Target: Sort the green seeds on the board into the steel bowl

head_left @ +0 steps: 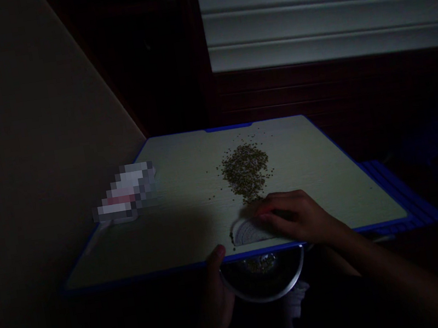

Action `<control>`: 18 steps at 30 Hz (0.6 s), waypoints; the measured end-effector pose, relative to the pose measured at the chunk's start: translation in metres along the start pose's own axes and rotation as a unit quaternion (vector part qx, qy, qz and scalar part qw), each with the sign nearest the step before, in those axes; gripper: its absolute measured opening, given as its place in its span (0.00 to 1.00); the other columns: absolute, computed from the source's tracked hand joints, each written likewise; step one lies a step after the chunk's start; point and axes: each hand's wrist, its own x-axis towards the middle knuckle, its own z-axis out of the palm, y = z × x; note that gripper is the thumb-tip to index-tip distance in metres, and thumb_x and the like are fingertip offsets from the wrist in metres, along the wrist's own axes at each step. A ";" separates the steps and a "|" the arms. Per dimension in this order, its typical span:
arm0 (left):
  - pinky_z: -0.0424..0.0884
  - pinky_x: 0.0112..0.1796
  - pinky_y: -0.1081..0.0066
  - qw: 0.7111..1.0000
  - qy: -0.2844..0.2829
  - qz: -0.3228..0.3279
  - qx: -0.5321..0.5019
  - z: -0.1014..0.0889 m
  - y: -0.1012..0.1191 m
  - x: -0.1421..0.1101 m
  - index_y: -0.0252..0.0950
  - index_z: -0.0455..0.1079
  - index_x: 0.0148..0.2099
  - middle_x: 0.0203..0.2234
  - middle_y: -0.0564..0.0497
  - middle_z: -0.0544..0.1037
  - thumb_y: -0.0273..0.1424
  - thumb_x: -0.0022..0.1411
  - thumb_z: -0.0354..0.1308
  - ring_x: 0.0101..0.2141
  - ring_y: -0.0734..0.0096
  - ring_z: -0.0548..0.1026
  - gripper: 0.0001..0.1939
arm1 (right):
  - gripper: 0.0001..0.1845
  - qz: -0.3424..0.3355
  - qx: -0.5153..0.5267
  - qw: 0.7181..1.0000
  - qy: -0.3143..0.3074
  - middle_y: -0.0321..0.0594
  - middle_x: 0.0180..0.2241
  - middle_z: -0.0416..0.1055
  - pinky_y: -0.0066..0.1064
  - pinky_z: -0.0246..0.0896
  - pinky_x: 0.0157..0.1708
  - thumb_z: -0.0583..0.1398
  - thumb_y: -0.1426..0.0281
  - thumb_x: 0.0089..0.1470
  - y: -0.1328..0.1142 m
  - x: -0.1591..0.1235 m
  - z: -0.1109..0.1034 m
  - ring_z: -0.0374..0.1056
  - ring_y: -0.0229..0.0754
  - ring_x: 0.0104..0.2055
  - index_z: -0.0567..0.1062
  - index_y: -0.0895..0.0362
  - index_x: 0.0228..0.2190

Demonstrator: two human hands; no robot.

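Observation:
A loose heap of small brownish seeds or grains [246,168] lies on a pale table top [179,176] with a blue rim. Just in front of it, my right hand [300,215] is closed over the right part of a pale half-round plate with curved lines [246,233], like a protractor. A few grains sit along that plate's left edge. Below the table's front edge is a metal bowl [267,296] with some grains in its bottom. My left hand [220,285] grips the bowl's left side, its thumb up at the table edge; its other fingers are mostly hidden.
A blurred-out white and pink object [127,192] rests at the table's left edge. Left of the table rises a wall [31,133]. Behind are dark wood and a white slatted panel [319,9]. Something blue and ribbed [402,190] is beside the right edge. Lighting is very dim.

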 end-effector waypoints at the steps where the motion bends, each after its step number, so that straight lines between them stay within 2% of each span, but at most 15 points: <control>1: 0.74 0.46 0.61 1.000 -0.005 0.008 -0.002 -0.001 -0.001 0.001 0.33 0.74 0.40 0.37 0.45 0.83 0.30 0.55 0.62 0.46 0.56 0.78 0.10 | 0.09 0.002 -0.004 1.000 0.004 0.39 0.36 0.78 0.29 0.69 0.37 0.58 0.70 0.62 0.000 0.000 0.000 0.73 0.37 0.36 0.78 0.56 0.41; 4: 0.74 0.47 0.62 1.000 -0.010 0.026 -0.003 -0.001 -0.002 0.002 0.34 0.74 0.40 0.36 0.46 0.83 0.30 0.56 0.62 0.47 0.57 0.77 0.09 | 0.10 0.001 -0.008 1.000 -0.009 0.40 0.39 0.78 0.31 0.69 0.40 0.58 0.70 0.62 0.001 0.001 0.000 0.74 0.38 0.40 0.77 0.54 0.44; 11: 0.74 0.45 0.59 0.999 -0.045 -0.004 -0.001 -0.001 -0.001 -0.001 0.32 0.75 0.37 0.34 0.44 0.83 0.33 0.56 0.62 0.44 0.55 0.79 0.09 | 0.11 -0.010 -0.001 0.999 -0.042 0.40 0.44 0.77 0.34 0.69 0.46 0.58 0.70 0.63 0.003 0.000 0.001 0.73 0.40 0.45 0.77 0.52 0.46; 16: 0.74 0.46 0.62 1.000 -0.012 0.011 -0.009 0.001 0.000 -0.002 0.33 0.75 0.35 0.29 0.48 0.82 0.31 0.56 0.61 0.44 0.58 0.79 0.06 | 0.11 -0.018 0.018 0.998 -0.055 0.41 0.43 0.77 0.33 0.69 0.46 0.59 0.71 0.62 0.002 0.001 0.001 0.73 0.39 0.45 0.77 0.54 0.46; 18: 0.74 0.46 0.61 1.000 -0.024 0.001 -0.012 0.002 0.001 -0.002 0.33 0.75 0.33 0.29 0.47 0.82 0.31 0.56 0.61 0.43 0.57 0.79 0.06 | 0.12 -0.018 0.026 0.998 -0.059 0.42 0.43 0.77 0.33 0.69 0.46 0.59 0.71 0.62 0.000 0.002 0.001 0.73 0.39 0.45 0.77 0.55 0.46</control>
